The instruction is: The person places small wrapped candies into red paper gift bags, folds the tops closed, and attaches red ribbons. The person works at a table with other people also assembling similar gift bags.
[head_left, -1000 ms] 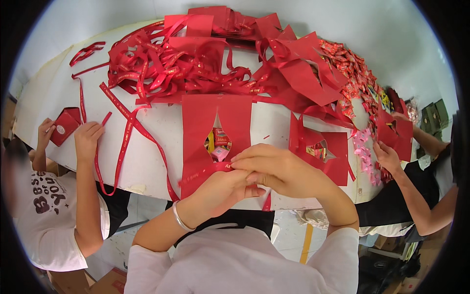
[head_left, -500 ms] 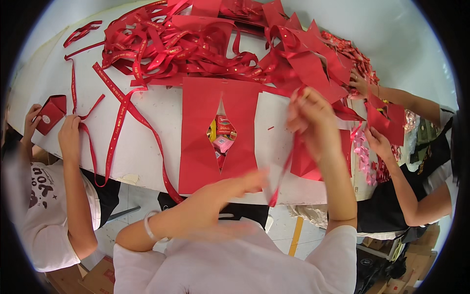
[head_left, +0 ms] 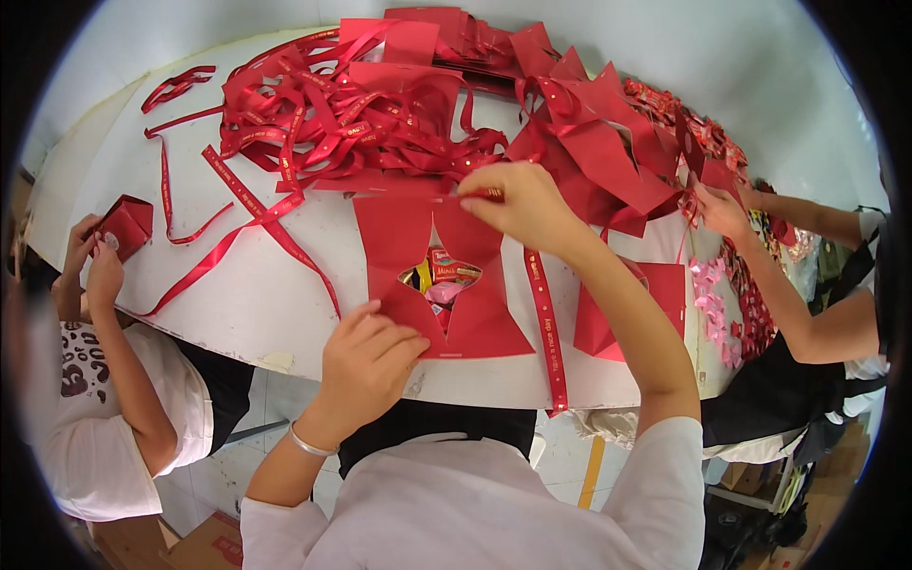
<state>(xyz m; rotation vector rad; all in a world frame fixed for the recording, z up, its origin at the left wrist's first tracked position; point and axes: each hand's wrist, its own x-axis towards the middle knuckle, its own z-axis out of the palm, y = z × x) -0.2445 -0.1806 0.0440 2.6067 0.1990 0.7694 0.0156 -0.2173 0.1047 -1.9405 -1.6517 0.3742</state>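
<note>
In front of me a red folded-paper box (head_left: 389, 237) lies on the table, its two flaps parted by a pointed gap. Through the gap show small wrapped sweets (head_left: 445, 275) in red, pink and yellow. My right hand (head_left: 522, 199), at the box's far edge, is closed on a red printed ribbon (head_left: 543, 323). That ribbon runs down beside the box and over the table's near edge. My left hand (head_left: 372, 363) is by the box's near left corner, fingers loosely spread and holding nothing; whether they press on the paper I cannot tell.
A tangled heap of red ribbons (head_left: 332, 119) lies at the back, beside stacked red paper pieces (head_left: 608, 157). Another red box (head_left: 655, 299) stands to the right, near pink curled strips (head_left: 708, 304). A co-worker's hands (head_left: 95, 261) hold a red box at left; another's hand (head_left: 722, 209) works at right.
My right hand has moved left and down to the box's far edge with the ribbon. My left hand has drawn back left to the near corner. The box now looks shorter and wider.
</note>
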